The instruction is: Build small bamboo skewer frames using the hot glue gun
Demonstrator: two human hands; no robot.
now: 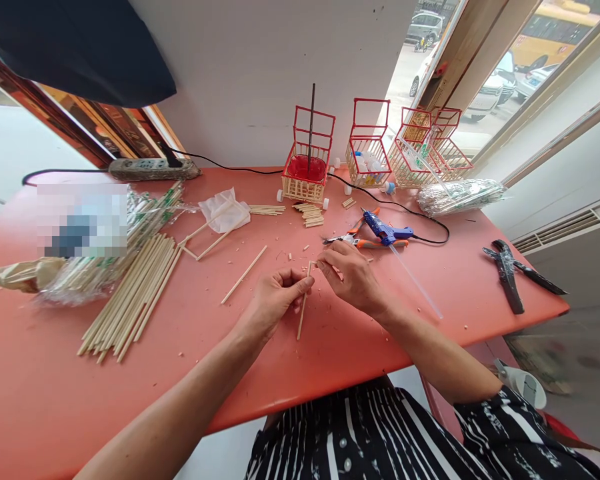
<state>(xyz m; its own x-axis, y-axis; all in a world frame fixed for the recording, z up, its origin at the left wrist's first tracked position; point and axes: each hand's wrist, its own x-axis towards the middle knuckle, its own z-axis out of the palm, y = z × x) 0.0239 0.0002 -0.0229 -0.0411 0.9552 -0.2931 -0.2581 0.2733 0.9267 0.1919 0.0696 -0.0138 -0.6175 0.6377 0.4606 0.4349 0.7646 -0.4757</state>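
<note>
Above the red table [430, 293], my left hand [275, 300] pinches a thin wooden stick [303, 310] near its upper part. The stick hangs down toward the tabletop. My right hand [353, 273] grips the stick's top end with its fingertips, close against the left hand's fingers. Both hands are closed on the same stick.
A pile of long sticks [133, 297] lies at left beside wrapped bundles. A loose stick [244, 275] lies near my left hand. A blue glue gun [386, 232], orange pliers [365, 241], cut stick pieces [310, 215], red-framed stick baskets [307, 163] and black cutters [507, 273] surround the hands.
</note>
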